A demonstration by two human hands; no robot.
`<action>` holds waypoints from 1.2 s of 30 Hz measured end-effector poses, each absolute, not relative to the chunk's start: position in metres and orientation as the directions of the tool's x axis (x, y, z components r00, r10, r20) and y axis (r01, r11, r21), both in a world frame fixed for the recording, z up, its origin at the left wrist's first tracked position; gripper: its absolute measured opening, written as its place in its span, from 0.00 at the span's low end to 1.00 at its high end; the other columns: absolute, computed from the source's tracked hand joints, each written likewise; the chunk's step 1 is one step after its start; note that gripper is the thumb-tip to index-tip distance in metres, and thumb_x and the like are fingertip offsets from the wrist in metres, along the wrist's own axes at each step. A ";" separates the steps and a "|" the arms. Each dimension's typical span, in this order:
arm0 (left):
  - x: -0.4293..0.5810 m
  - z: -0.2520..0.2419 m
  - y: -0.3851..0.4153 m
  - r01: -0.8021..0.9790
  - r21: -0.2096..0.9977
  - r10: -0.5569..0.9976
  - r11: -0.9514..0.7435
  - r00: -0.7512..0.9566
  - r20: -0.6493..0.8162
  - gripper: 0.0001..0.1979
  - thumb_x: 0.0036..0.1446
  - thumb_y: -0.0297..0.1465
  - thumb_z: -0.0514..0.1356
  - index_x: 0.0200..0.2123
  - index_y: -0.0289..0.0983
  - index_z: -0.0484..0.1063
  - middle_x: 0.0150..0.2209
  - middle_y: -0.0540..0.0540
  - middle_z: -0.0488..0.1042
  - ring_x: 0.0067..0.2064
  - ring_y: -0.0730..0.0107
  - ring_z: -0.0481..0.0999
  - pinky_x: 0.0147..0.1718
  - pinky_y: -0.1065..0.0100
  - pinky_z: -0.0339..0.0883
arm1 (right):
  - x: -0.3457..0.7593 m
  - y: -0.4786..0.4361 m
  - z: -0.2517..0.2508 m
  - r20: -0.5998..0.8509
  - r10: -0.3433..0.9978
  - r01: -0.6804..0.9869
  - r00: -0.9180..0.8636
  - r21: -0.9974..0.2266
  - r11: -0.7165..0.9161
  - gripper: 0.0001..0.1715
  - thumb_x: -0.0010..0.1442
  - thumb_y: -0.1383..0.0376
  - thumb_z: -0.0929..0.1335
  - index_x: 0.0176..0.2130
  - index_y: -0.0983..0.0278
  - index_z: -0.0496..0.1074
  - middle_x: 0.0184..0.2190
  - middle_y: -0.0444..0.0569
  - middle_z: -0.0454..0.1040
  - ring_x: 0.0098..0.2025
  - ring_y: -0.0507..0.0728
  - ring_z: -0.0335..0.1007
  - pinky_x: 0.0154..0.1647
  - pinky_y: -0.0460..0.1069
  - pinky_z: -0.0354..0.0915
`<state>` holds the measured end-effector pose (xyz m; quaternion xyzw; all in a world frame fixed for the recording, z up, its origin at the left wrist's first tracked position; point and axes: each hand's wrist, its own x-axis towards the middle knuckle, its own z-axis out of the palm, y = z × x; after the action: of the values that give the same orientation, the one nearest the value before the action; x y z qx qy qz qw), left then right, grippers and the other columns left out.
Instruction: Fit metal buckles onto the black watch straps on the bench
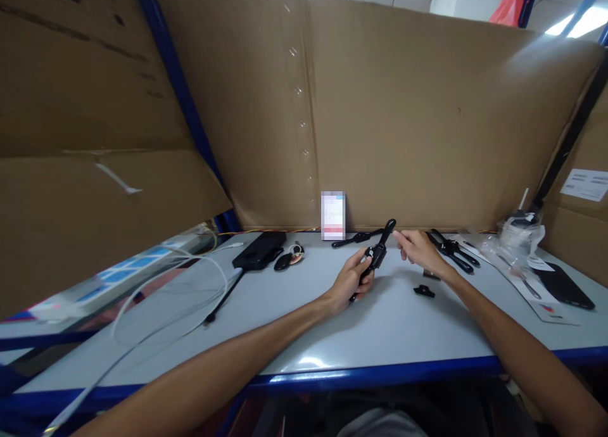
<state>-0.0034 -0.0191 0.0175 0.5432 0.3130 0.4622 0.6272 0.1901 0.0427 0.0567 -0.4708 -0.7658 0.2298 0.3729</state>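
Observation:
My left hand point(350, 278) is closed around a black strap-like device point(379, 247) that points up and away from me over the grey table point(294, 316). My right hand point(418, 248) hovers just right of the device's upper end, fingers bent toward it, not clearly touching. A small black part point(424, 291) lies on the table under my right wrist. Another black strap point(354, 238) lies behind the hands near the cardboard wall.
Several black straps point(453, 250) lie to the right, beside clear bags point(520, 231) and a black flat device point(565, 286). At left are a black phone point(259, 250), key fobs point(289, 257), white cables point(180, 297) and a power strip point(109, 278). Cardboard point(403, 120) walls the back.

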 end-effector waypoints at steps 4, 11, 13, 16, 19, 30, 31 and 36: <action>-0.003 0.014 -0.017 -0.216 0.974 0.912 -0.067 0.382 0.148 0.16 0.61 0.45 0.58 0.43 0.41 0.60 0.19 0.61 0.55 0.14 0.81 0.48 0.09 0.79 0.45 | 0.184 0.047 0.045 0.110 0.889 0.342 -0.444 -0.897 0.281 0.27 0.65 0.46 0.61 0.32 0.65 0.69 0.23 0.47 0.75 0.17 0.50 0.66 0.14 0.44 0.55; -0.004 0.011 -0.016 -0.144 0.973 0.883 -0.183 0.411 0.227 0.19 0.62 0.48 0.56 0.44 0.39 0.61 0.19 0.61 0.55 0.14 0.82 0.49 0.09 0.79 0.46 | 0.174 0.043 0.035 0.163 0.873 0.235 -0.460 -0.925 0.297 0.23 0.61 0.48 0.67 0.30 0.66 0.71 0.23 0.46 0.73 0.17 0.48 0.65 0.12 0.42 0.53; -0.003 0.011 -0.017 -0.127 0.970 0.878 -0.208 0.413 0.242 0.19 0.62 0.48 0.56 0.45 0.39 0.61 0.19 0.61 0.55 0.13 0.82 0.49 0.09 0.79 0.45 | 0.173 0.042 0.033 0.179 0.860 0.240 -0.478 -0.915 0.323 0.24 0.62 0.48 0.66 0.30 0.66 0.71 0.22 0.47 0.74 0.17 0.48 0.66 0.13 0.42 0.53; -0.003 0.011 -0.018 -0.119 0.967 0.882 -0.227 0.397 0.256 0.21 0.61 0.49 0.57 0.46 0.39 0.61 0.18 0.61 0.55 0.14 0.83 0.49 0.10 0.79 0.45 | 0.170 0.038 0.033 0.196 0.853 0.259 -0.485 -0.899 0.354 0.26 0.62 0.46 0.65 0.30 0.67 0.71 0.22 0.47 0.74 0.16 0.48 0.66 0.12 0.43 0.53; -0.003 0.012 -0.018 -0.112 0.968 0.888 -0.225 0.386 0.251 0.23 0.60 0.50 0.58 0.49 0.39 0.61 0.18 0.62 0.54 0.14 0.83 0.48 0.10 0.79 0.45 | 0.166 0.032 0.033 0.236 0.856 0.267 -0.459 -0.883 0.386 0.27 0.62 0.46 0.65 0.28 0.66 0.69 0.21 0.47 0.74 0.16 0.48 0.65 0.13 0.43 0.54; -0.002 0.017 -0.025 -0.086 0.982 0.921 -0.167 0.342 0.187 0.24 0.58 0.49 0.60 0.49 0.40 0.61 0.18 0.62 0.53 0.14 0.83 0.47 0.11 0.80 0.42 | 0.153 0.018 0.032 0.325 0.891 0.326 -0.318 -0.845 0.425 0.24 0.65 0.52 0.61 0.26 0.65 0.67 0.16 0.42 0.67 0.14 0.47 0.59 0.15 0.42 0.55; -0.002 0.017 -0.025 -0.083 0.983 0.922 -0.162 0.342 0.181 0.24 0.58 0.49 0.60 0.48 0.40 0.61 0.18 0.62 0.53 0.14 0.83 0.47 0.11 0.80 0.42 | 0.153 0.017 0.032 0.325 0.893 0.331 -0.311 -0.844 0.423 0.24 0.65 0.52 0.61 0.26 0.65 0.67 0.15 0.42 0.67 0.14 0.47 0.58 0.16 0.42 0.55; -0.002 0.017 -0.025 -0.073 0.985 0.926 -0.157 0.337 0.173 0.23 0.58 0.50 0.59 0.47 0.40 0.62 0.18 0.62 0.53 0.14 0.83 0.46 0.12 0.80 0.41 | 0.152 0.015 0.036 0.307 0.902 0.356 -0.302 -0.842 0.406 0.24 0.65 0.54 0.60 0.24 0.64 0.65 0.15 0.42 0.66 0.14 0.47 0.58 0.16 0.43 0.54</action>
<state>-0.0024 -0.0252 0.0170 0.6082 0.3505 0.4568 0.5465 0.1525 0.0145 0.0358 -0.4288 -0.7336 0.3362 0.4060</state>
